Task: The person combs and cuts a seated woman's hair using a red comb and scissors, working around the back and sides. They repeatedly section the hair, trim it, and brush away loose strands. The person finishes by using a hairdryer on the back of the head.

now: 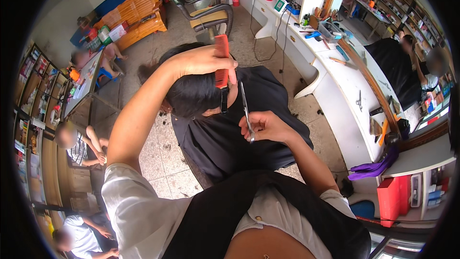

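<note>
In my left hand (199, 61) is a red comb (221, 50), held upright against the front of a seated person's dark hair (196, 93). The fingers are closed round the comb, and the hand rests over the top of the head. My right hand (266, 127) grips a pair of scissors (246, 103) by the finger loops. Their long thin blades point up and away, close to the person's face and a little right of the comb. A black cape (268, 96) covers the person's body.
A white counter (330, 72) with tools, cords and a mirror runs along the right. Beyond the seated person stands an armchair (208, 14); a wooden bench (132, 17) is at the far left. Cut hair lies on the tiled floor (165, 163). Other people sit along the left side.
</note>
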The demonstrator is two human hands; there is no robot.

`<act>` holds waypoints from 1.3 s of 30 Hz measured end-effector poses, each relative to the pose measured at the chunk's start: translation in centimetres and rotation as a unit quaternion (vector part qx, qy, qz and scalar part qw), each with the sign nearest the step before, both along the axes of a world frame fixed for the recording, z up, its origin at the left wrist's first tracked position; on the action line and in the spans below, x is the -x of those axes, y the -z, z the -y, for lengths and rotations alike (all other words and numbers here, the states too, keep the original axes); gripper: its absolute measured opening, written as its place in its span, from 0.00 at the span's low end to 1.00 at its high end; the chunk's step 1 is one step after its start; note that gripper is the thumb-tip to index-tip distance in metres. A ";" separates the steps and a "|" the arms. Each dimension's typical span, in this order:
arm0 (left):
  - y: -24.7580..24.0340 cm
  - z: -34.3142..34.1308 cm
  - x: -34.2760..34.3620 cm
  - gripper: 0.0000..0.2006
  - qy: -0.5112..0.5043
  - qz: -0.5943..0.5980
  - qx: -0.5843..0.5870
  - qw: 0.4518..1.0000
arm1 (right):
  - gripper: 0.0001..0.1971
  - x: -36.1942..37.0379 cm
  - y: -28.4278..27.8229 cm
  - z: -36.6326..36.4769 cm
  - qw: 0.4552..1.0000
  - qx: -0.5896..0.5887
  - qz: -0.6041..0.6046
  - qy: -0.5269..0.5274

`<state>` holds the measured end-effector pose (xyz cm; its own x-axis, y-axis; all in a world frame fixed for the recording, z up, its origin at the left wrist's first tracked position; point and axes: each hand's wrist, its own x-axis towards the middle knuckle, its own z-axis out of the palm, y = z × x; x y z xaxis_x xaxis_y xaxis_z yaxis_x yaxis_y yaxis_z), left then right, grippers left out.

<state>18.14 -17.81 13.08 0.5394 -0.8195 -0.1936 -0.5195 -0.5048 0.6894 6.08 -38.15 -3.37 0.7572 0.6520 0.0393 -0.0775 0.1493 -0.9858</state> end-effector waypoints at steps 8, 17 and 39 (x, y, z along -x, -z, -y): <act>-0.6 0.0 0.3 0.19 0.010 -0.014 0.016 1.000 | 0.12 -0.1 1.0 1.0 0.999 -0.006 -0.035 0.029; -0.4 0.2 0.0 0.18 0.009 -0.017 -0.015 1.000 | 0.16 -1.5 -0.5 0.7 1.000 0.001 0.012 -0.013; -0.4 0.2 0.0 0.20 0.010 -0.019 0.003 1.000 | 0.19 -0.5 0.2 2.4 0.999 0.013 -0.003 -0.030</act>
